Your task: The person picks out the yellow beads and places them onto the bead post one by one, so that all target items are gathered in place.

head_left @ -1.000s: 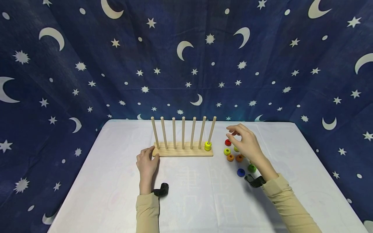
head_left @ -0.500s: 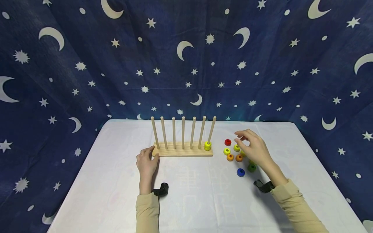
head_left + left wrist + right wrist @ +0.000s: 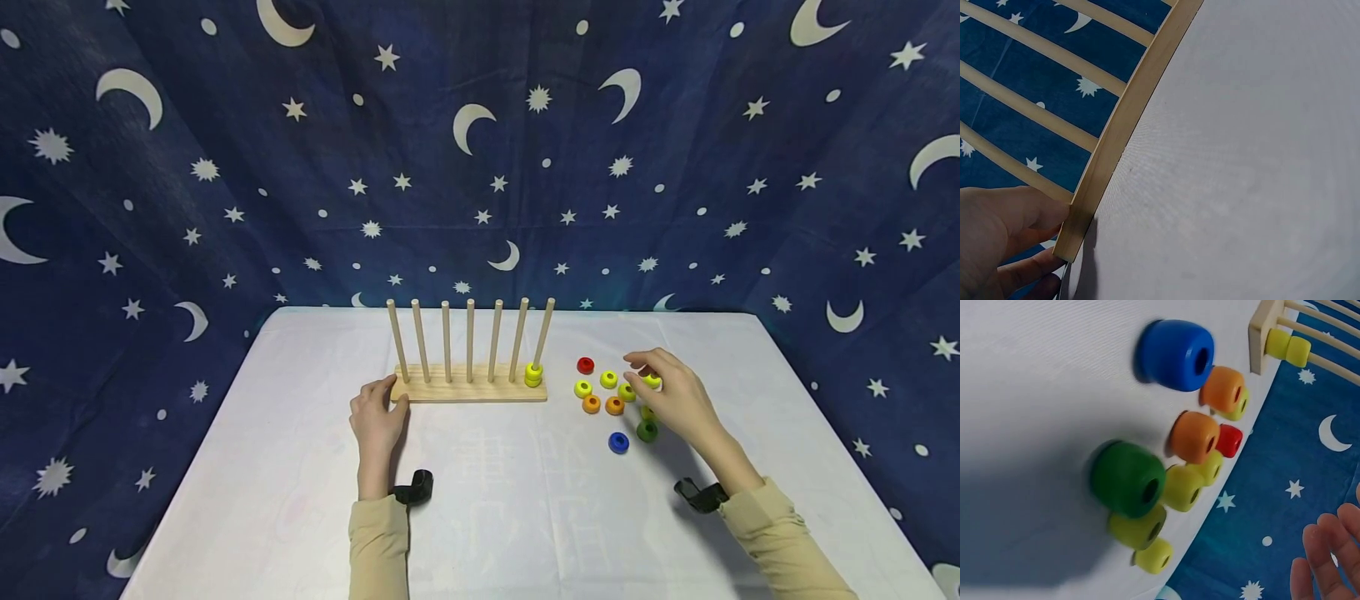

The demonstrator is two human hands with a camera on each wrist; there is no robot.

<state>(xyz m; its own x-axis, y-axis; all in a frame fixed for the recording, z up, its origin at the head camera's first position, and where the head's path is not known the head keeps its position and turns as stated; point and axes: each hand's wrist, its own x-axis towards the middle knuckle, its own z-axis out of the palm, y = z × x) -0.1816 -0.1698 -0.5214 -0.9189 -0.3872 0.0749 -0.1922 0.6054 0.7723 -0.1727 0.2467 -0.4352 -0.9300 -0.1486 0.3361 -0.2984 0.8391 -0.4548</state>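
At its left end, a wooden peg rack (image 3: 469, 392) is gripped by my left hand (image 3: 378, 418), with thumb and fingers about the corner of the base. In the left wrist view the left hand (image 3: 1010, 234) pinches that end. Two yellow beads (image 3: 533, 376) are stacked on the rack's rightmost peg. My right hand (image 3: 678, 400) hovers over the right side of the loose beads, fingers loosely bent, holding nothing. Nearby lie a green bead (image 3: 1127, 479), a blue bead (image 3: 1179, 355), two orange beads (image 3: 1195, 437), a red bead (image 3: 585, 365) and several yellow beads (image 3: 1183, 487).
A white cloth (image 3: 480, 517) covers the table. Behind it hangs a dark blue curtain (image 3: 420, 108) with moons and stars. The rack stands near the table's back edge, its upright pegs (image 3: 470, 342) in a row, left of the loose beads.
My right hand has moved right and toward me, away from the rack, uncovering more of the yellow beads. The left hand and the rack have stayed in place.
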